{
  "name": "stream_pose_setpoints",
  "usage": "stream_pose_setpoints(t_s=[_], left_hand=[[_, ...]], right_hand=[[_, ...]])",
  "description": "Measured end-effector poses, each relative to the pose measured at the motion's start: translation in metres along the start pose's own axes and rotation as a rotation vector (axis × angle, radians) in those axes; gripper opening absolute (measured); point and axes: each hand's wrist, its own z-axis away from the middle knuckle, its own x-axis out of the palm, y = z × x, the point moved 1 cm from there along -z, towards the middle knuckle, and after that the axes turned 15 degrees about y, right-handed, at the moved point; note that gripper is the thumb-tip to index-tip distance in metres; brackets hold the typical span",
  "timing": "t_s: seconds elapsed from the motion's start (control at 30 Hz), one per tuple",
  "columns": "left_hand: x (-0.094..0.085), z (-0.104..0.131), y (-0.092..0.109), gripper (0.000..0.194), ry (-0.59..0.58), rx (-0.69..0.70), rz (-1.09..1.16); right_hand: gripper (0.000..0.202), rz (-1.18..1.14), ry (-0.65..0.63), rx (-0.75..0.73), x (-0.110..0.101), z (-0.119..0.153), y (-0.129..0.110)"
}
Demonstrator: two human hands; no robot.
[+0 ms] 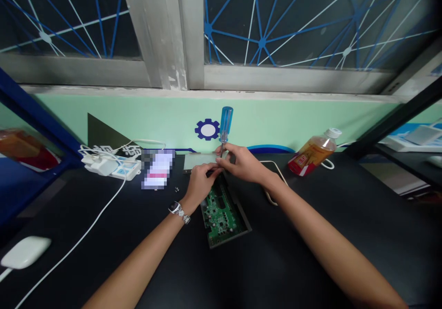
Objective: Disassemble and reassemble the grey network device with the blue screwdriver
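Observation:
A green circuit board (221, 212) lies in a dark metal frame on the black table. My right hand (238, 161) grips the shaft of a screwdriver (226, 122), whose clear blue handle points up. The screwdriver's tip is hidden behind my fingers. Over the far end of the frame, my left hand (202, 180) has its fingers pressed together beside the right fingertips; what they hold, if anything, is hidden. Behind both hands lies a pale metal plate (198, 160). Tiny metal pieces (177, 189) sit left of my left hand.
To the left are a lit phone (159, 168), a white power strip (129, 167) with cables, and a white device (26, 252). A drink bottle (312, 152) leans at the right. A pale-edged object (272, 201) lies under my right forearm.

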Motion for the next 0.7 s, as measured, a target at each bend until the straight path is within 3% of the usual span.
stream_pose_setpoints(t_s=[0.1,0.23,0.43,0.57,0.7], left_hand=[[-0.001,-0.001,0.002,0.016,-0.031,0.017,-0.015],[-0.002,-0.001,0.003,0.019,-0.064,0.049,-0.034],[-0.002,0.001,0.009,0.027,-0.017,0.026,0.039],[0.000,0.002,0.013,0.019,0.056,-0.026,0.111],[0.003,0.002,0.013,0.015,0.053,-0.007,0.094]], right_hand=[[0.023,-0.155,-0.058,0.027,-0.005,-0.001,0.003],[0.016,-0.225,-0.057,0.066,-0.004,-0.002,0.007],[0.008,-0.108,-0.001,0.034,-0.004,0.000,0.003],[0.010,-0.003,0.071,0.041,-0.003,0.000,0.002],[0.019,0.051,0.135,0.046,0.001,0.001,0.004]])
